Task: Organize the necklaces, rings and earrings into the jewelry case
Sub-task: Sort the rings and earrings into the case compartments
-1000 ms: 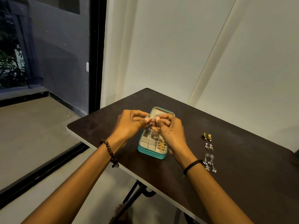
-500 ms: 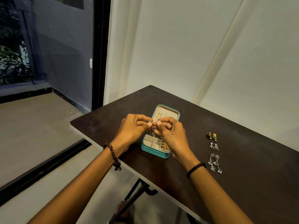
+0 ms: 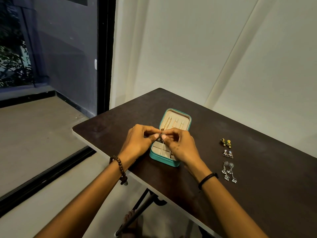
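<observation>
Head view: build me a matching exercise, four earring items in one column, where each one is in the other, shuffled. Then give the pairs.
Column one
1. green-and-yellow earrings
2. triangle earrings
3. long silver earrings
4. dark earring

Column two
A. on the table, nearest the person in the row
B. pinched between the left hand and the right hand
C. on the table, middle of the row
D. on the table, farthest from the person in the row

Pairs: 1-D, 2-C, 3-A, 4-B
</observation>
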